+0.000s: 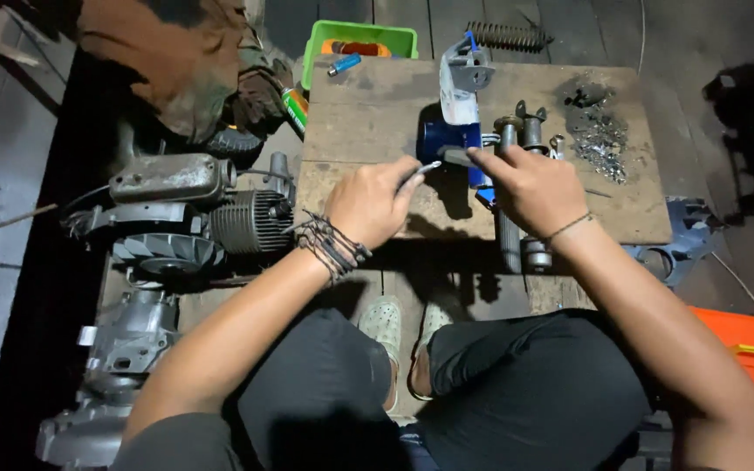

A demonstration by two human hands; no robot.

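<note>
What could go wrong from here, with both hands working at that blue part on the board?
The thin tool in the left hand points toward the right hand; a slip might jab the fingers. The long grey part overhangs the board's near edge and could roll off toward the feet.

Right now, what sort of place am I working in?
Probably a small engine repair spot, set low on a dark plank floor. A finned engine sits beside the wooden board, metal filings lie on it, and a coil spring lies behind.
</note>
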